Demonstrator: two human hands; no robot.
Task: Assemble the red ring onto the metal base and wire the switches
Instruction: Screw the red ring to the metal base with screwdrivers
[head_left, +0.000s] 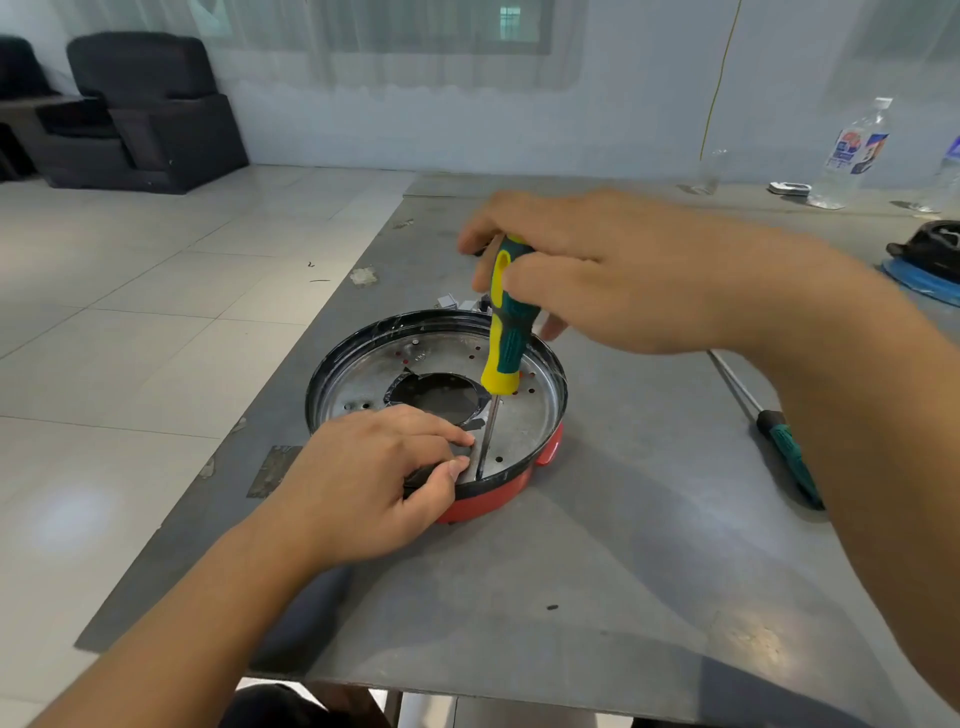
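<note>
**Driving a screw at the rim**

Gripping the ribbed green-and-yellow screwdriver (506, 322) in my right hand (613, 270), I keep it nearly upright so the thin steel shaft meets the metal base (524, 415) at about 5 o'clock. My left hand (379, 478) pinches a dark flat piece at the black rim, at 6 o'clock, probably to steady it. The perforated, dull silver base sits inside the glossy red ring (498, 499) mid-table (571, 597). A second screwdriver (789, 457) lies at 3 o'clock.
</note>
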